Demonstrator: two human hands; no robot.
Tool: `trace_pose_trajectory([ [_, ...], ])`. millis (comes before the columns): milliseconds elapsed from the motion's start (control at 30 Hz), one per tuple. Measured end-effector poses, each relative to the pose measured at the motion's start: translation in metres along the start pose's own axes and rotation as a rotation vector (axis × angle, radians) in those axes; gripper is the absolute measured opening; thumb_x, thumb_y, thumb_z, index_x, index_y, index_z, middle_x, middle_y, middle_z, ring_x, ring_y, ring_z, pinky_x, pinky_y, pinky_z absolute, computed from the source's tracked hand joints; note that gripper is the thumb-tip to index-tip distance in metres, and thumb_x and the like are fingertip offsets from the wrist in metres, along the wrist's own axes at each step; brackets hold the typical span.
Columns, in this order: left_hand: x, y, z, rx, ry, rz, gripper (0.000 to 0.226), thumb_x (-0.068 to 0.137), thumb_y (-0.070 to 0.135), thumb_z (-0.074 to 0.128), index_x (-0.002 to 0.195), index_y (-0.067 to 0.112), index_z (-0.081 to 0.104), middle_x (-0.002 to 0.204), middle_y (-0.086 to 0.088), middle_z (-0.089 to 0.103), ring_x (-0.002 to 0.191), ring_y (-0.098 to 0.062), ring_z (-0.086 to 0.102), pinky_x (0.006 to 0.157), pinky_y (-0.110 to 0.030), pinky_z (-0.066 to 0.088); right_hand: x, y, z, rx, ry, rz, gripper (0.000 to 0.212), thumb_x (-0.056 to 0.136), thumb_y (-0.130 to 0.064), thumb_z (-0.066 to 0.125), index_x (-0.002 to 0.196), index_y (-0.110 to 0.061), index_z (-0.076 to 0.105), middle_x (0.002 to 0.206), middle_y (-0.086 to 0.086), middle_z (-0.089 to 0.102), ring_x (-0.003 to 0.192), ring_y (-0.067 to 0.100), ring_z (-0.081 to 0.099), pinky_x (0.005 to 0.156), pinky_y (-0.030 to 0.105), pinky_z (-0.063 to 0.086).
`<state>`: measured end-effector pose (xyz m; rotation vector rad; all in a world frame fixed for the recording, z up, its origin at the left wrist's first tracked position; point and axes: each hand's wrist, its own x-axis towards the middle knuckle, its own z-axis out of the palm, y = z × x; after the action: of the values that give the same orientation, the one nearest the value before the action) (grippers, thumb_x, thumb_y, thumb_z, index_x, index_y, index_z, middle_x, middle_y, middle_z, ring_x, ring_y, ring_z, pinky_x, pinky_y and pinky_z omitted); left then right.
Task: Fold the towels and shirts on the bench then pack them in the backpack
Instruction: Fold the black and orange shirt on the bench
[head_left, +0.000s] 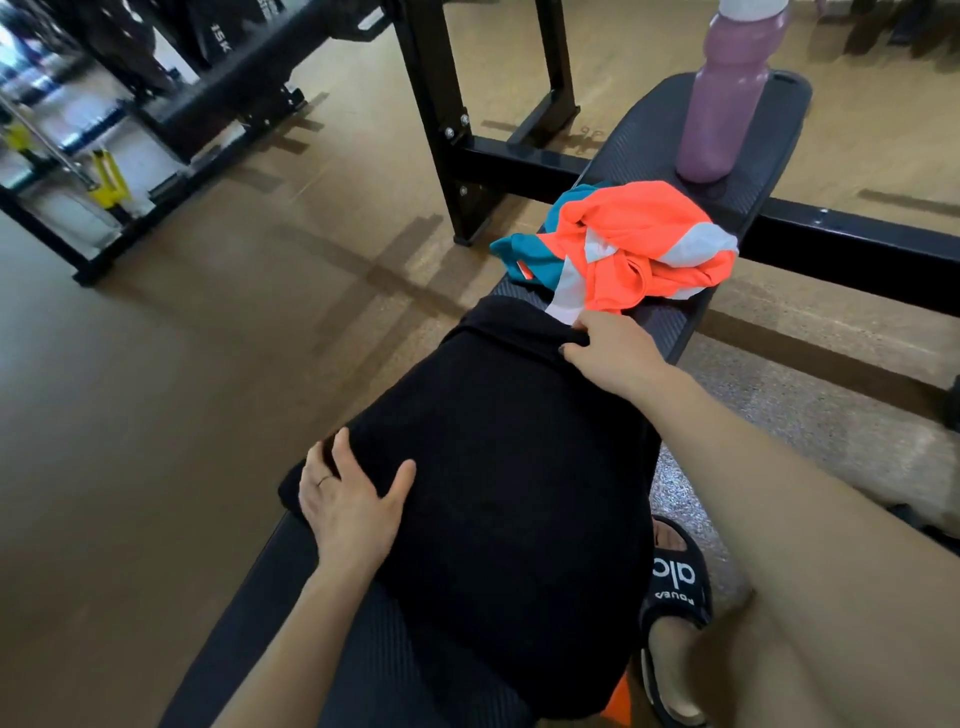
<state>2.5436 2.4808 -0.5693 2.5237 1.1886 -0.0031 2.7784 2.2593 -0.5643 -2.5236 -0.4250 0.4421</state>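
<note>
Black fabric (498, 467), a shirt or towel that could not be told apart at this angle, lay spread along the near half of the black padded gym bench (660, 156), covering its width and hanging over the right edge. The right hand's fingertips (582, 330) were curled and pinching a fold at the cloth's far edge, toward one o'clock from its middle, the thumb tucked against the gathered ridge; the right hand (610, 356) reached in from the lower right on a bare forearm. The fingers (345, 452) of the left hand lay straight and spread, pressing flat on the cloth's near-left corner at about eight o'clock, with a thin ring on one finger; the left hand (350, 506) grasped nothing, only holding the fabric down. Just beyond the pinched edge, at twelve to one o'clock, a crumpled orange garment with pale grey panels (649, 244) lay in a heap on the bench, overlapping a teal garment (540, 249) that stuck out at its left side. Farther along the bench, near its far end, a pink water bottle (724, 104) stood upright, apart from the clothes. At four o'clock from the black cloth, a foot in a black slide sandal with white lettering (675, 597) rested on the speckled floor beside the bench. A black steel rack frame (441, 104) stood on the tan floor at eleven o'clock.
</note>
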Motion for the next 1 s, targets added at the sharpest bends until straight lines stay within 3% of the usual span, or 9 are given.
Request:
trace_pose_trajectory([
  [100,-0.023,-0.015,-0.007,-0.106,0.017,-0.191,0.097,0.087,0.06,0.067,0.157,0.02,0.012,0.162,-0.017,0.009,0.15,-0.039,0.011,0.124,-0.053,0.013,0.003,-0.002,-0.005,0.121,-0.032,0.048,0.026,0.09,-0.029,0.06,0.109,-0.012,0.06,0.114,0.012,0.063,0.106,0.033,0.057,0.087,0.04,0.047],
  [200,-0.047,-0.016,-0.016,-0.331,-0.006,-0.379,0.099,0.082,0.046,0.08,0.151,0.014,0.016,0.152,-0.017,0.021,0.139,-0.038,0.026,0.114,-0.05,0.032,0.003,-0.005,-0.005,0.205,-0.016,0.062,0.029,0.088,-0.03,0.063,0.112,-0.014,0.059,0.108,0.006,0.062,0.099,0.027,0.056,0.083,0.037,0.046],
  [333,-0.075,-0.006,-0.014,-0.475,-0.071,-0.363,0.074,0.088,0.029,0.077,0.138,0.016,0.024,0.122,-0.005,0.05,0.099,-0.022,0.058,0.074,-0.033,0.049,0.002,-0.006,0.0,0.138,0.023,0.003,0.024,0.093,-0.038,0.062,0.1,-0.016,0.057,0.099,0.004,0.059,0.1,0.031,0.059,0.077,0.038,0.045],
  [433,-0.079,-0.007,-0.018,-0.474,-0.075,-0.34,0.046,0.094,0.01,0.062,0.125,0.016,0.029,0.101,-0.011,0.06,0.08,-0.021,0.062,0.06,-0.032,0.05,0.001,-0.005,-0.001,0.181,0.056,-0.015,0.018,0.096,-0.035,0.059,0.096,-0.018,0.055,0.098,0.004,0.058,0.101,0.032,0.057,0.078,0.038,0.042],
  [700,-0.083,-0.026,-0.029,-0.872,-0.073,-0.63,0.038,0.094,0.0,0.055,0.124,0.015,0.037,0.112,-0.014,0.058,0.084,-0.019,0.056,0.067,-0.033,0.05,-0.002,-0.003,0.002,0.153,0.039,0.022,0.025,0.098,-0.032,0.057,0.107,-0.009,0.06,0.112,0.015,0.062,0.109,0.036,0.056,0.083,0.038,0.041],
  [767,-0.087,-0.023,-0.029,-0.913,-0.092,-0.642,0.036,0.095,0.016,0.063,0.122,0.013,0.039,0.116,-0.015,0.059,0.091,-0.02,0.062,0.076,-0.036,0.057,-0.004,-0.005,0.002,0.141,0.031,0.02,0.028,0.097,-0.036,0.058,0.106,-0.01,0.06,0.111,0.014,0.063,0.103,0.033,0.056,0.082,0.038,0.043],
  [867,-0.091,-0.015,-0.029,-0.954,-0.242,-0.616,0.076,0.072,0.044,0.084,0.128,0.014,0.043,0.118,-0.008,0.065,0.101,-0.023,0.071,0.085,-0.045,0.062,-0.005,-0.008,0.0,0.12,-0.013,0.006,0.037,0.09,-0.046,0.066,0.097,-0.011,0.062,0.097,0.007,0.063,0.091,0.028,0.056,0.082,0.04,0.05],
  [933,-0.092,-0.014,-0.025,-0.879,-0.287,-0.579,0.082,0.061,0.035,0.083,0.13,0.013,0.046,0.118,-0.005,0.068,0.101,-0.023,0.071,0.086,-0.045,0.062,-0.004,-0.007,-0.002,0.123,-0.023,0.007,0.032,0.088,-0.042,0.069,0.095,-0.011,0.063,0.095,0.007,0.063,0.09,0.028,0.057,0.078,0.038,0.048],
  [1000,-0.092,-0.018,-0.023,-0.85,-0.275,-0.579,0.068,0.066,0.02,0.07,0.131,0.01,0.05,0.116,-0.006,0.068,0.101,-0.026,0.07,0.088,-0.046,0.061,-0.001,-0.004,-0.004,0.164,-0.018,0.029,0.024,0.089,-0.036,0.07,0.092,-0.012,0.063,0.093,0.008,0.063,0.092,0.03,0.059,0.074,0.035,0.042],
])
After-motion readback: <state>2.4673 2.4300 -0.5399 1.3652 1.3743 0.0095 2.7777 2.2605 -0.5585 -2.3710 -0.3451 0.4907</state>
